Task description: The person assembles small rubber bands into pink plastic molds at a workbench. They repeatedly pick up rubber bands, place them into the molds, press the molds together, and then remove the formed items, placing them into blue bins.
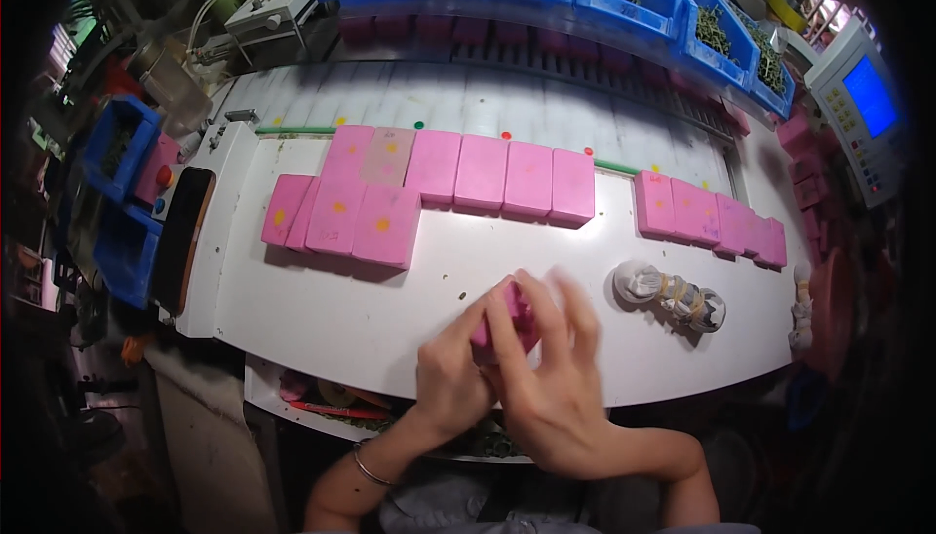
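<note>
Near the table's front edge, both hands are around a small pink block (514,324), probably rubber, with an uneven recess in its top. My left hand (453,373) grips its left side, fingers closed. From the right, my right hand (551,402) presses its fingers on the block; its outer fingers are raised and smeared by motion. Much of the block is hidden behind the fingers. To the right of my right hand lies a bundle (671,295) of pale cloth, tied round with tan bands.
Beyond the hands, a row of pink blocks (483,173) crosses the white table (322,310). More pink blocks (717,219) stand right. Blue bins (629,2) of small dark green parts line the back. A dark phone-like slab (185,237) lies left; a control panel (858,105) stands right.
</note>
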Demonstrator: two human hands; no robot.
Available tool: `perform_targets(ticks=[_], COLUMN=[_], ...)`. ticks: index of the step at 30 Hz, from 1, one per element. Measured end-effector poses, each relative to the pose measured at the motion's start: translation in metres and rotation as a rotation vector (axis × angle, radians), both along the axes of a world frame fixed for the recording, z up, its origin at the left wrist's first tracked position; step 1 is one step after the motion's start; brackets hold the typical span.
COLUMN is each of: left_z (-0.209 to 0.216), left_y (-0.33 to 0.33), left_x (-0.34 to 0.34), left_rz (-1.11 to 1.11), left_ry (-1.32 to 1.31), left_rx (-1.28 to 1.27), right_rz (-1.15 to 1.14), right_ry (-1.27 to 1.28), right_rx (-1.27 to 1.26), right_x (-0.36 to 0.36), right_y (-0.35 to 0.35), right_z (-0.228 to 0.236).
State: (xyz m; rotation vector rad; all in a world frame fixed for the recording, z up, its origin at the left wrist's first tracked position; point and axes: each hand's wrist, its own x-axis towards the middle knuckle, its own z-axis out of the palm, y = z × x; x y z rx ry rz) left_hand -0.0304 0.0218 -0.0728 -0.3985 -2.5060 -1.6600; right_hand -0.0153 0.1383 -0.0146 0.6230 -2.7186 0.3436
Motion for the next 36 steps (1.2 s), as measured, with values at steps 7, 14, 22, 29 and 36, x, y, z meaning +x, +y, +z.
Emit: perform_targets(ticks=[7,14,22,29,36], left_z=[0.017,0.02,0.01,0.001,0.011], left_y=[-0.041,-0.044,-0.042,-0.044,-0.046], left_x=[-0.023,-0.026,-0.033,-0.035,-0.037], left_rz=[-0.309,-0.303,-0.276,-0.296,-0.504], left_ry=[-0.246,-0.191,-0.341,-0.444,-0.931], left_rx=[0.247,0.209,0.44,0.615,0.958], right_rz=[0.191,0.23,0.152,0.18,0.201], right_ry=[-0.48,-0.42,-0.567,-0.705,-0.8], right_rx=[-0.544,-0.647,-0.935,-1.106,-1.335], right_x=[-0.015,-0.023,-0.027,-0.032,-0.042], right_y=[0.043,0.044,0.036,0.034,0.021], right_z=[-0.008,-0.016,-0.028,-0.029,-0.012])
